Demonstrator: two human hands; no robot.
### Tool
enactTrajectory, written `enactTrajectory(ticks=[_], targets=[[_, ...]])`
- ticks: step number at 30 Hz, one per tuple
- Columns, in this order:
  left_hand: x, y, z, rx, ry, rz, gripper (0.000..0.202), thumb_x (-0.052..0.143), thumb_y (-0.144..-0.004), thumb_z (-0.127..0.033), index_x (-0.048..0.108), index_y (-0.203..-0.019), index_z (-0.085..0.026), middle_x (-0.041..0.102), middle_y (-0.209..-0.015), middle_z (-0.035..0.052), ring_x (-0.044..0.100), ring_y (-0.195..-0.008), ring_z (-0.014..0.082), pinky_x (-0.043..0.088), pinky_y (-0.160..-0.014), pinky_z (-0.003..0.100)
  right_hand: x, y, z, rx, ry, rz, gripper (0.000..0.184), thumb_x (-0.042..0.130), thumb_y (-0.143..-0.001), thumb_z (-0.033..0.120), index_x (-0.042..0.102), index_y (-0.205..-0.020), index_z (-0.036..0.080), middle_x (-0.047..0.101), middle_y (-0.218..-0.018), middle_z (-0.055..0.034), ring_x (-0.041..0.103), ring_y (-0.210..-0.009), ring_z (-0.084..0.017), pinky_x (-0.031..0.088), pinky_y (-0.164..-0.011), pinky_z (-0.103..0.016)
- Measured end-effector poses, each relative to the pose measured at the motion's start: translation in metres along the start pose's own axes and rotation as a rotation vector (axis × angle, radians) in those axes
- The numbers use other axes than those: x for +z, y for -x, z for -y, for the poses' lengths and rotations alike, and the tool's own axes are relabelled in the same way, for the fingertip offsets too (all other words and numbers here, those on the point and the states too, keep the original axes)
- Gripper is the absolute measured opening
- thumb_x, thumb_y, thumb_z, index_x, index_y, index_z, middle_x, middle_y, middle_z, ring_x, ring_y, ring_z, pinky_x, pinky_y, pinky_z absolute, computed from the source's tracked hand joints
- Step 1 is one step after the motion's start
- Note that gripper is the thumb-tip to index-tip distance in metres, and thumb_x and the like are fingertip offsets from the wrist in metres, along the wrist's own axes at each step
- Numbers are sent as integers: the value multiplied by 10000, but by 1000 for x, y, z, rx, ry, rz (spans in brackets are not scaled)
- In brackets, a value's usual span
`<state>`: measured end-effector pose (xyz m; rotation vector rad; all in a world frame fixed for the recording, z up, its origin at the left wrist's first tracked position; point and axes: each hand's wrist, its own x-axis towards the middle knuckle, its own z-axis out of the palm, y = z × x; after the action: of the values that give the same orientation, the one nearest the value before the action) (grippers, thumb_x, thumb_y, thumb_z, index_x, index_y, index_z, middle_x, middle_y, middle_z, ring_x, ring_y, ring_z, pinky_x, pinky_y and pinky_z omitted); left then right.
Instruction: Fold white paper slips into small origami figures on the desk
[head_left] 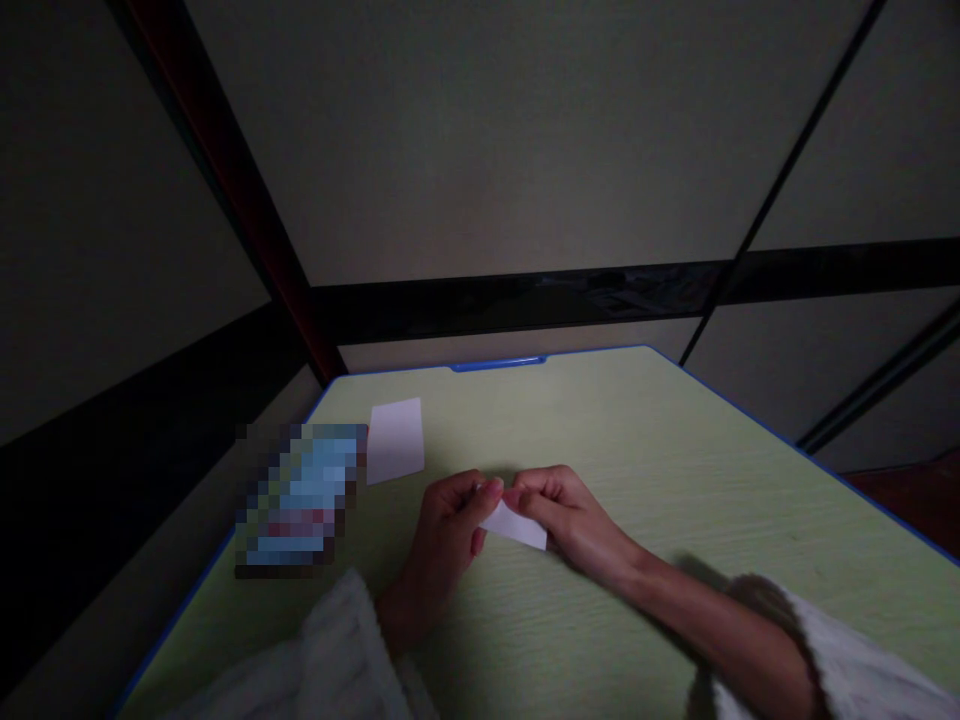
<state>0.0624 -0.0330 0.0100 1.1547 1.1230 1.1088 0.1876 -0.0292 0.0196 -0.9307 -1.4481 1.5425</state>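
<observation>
Both hands, left hand [448,528] and right hand [566,515], pinch 1 small folded paper [516,525] together above the green worktop [675,480], near another paper sheet [395,439].

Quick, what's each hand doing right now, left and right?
Left hand: closed, pinching one end of the small white paper.
Right hand: closed, pinching the other end of the same paper.

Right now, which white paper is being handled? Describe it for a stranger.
On the pale green table with the blue rim, the left hand and right hand meet near the middle, pinching a small white slip. Unlike the larger white sheet lying flat and untouched to their left, it is narrow and held by both hands.
</observation>
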Motion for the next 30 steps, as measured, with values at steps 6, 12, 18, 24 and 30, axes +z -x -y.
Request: enactTrajectory(ticks=[6,12,18,24,30], targets=[[-2,-1,2,1,75,2,340,539,-625,-384,385,-418,-162,264,-297,-98,205,-282,24,121,-311,175,3,0,-9,5,-241,-73,321,566,-641,286,388,-422,134,318,-390,72,237,-381,-30,146,-391,-199],[-1,0,1,1,101,32,327,512,-656,-383,402,-447,-157,315,-284,-93,232,-252,23,135,-283,165,1,-1,-6,9,-363,-91,321,555,-662,320,417,-445,126,359,-400,58,268,-382,-34,161,-400,-200],[3,2,0,-83,173,191,254,498,-655,-335,454,-487,-150,426,-329,-56,346,-303,47,243,-329,170,-9,-5,0,-25,-455,-101,323,554,-655,336,376,-464,145,307,-368,79,219,-349,-29,116,-377,-192],[5,4,2,-76,90,197,248,529,-589,-372,468,-471,-162,401,-407,-55,378,-383,76,285,-378,196,-13,-4,-5,30,-227,45,322,549,-657,357,407,-480,130,358,-405,62,275,-373,-31,160,-389,-189],[1,9,3,-23,-40,93,204,532,-580,-326,505,-471,-156,397,-419,-47,362,-420,84,262,-394,196,-10,0,-9,52,-229,125,311,569,-650,335,426,-484,115,348,-420,66,273,-386,-21,160,-383,-179]])
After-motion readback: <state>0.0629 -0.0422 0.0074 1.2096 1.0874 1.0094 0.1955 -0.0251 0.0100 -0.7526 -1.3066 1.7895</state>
